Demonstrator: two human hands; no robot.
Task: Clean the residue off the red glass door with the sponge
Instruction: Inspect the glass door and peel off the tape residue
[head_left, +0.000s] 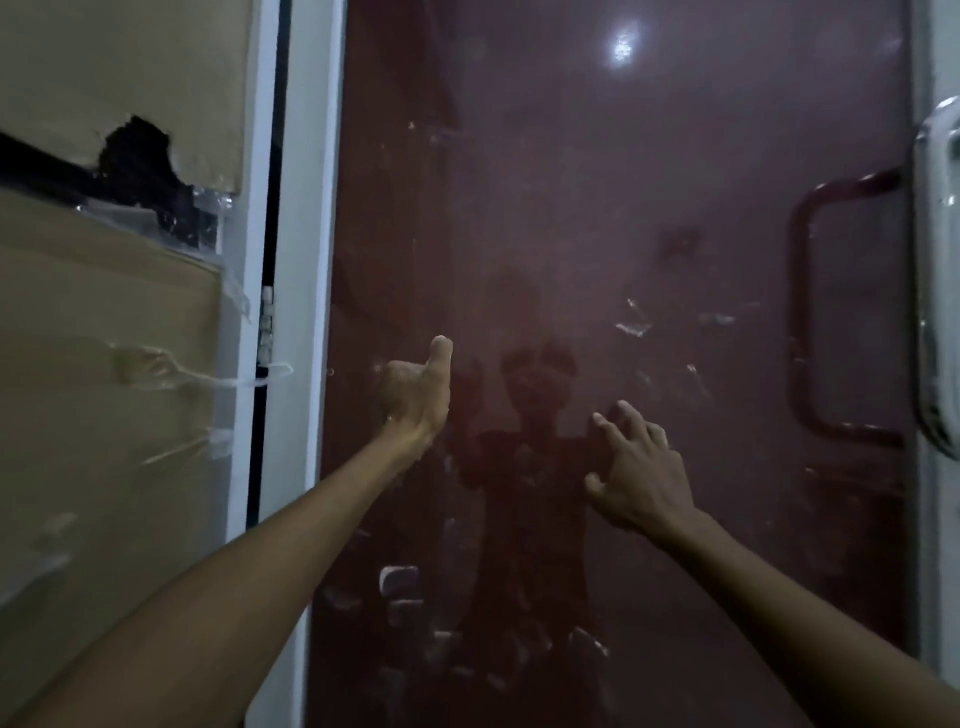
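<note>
The red glass door (597, 208) fills the middle of the view, dim and reflective. Pale scraps of residue (634, 327) cling to it at mid height on the right, and more residue patches (397, 579) sit low down. My left hand (415, 395) is up against the glass with its thumb pointing up; its fingers are hidden behind the hand. To its right, my right hand (634, 467) touches the glass with spread, bent fingers and holds nothing. No sponge is in sight.
A chrome door handle (935, 260) stands at the right edge, mirrored in the glass. The white door frame (311, 260) runs down the left of the pane. Beyond it is a torn cardboard sheet (104, 364) with clear tape.
</note>
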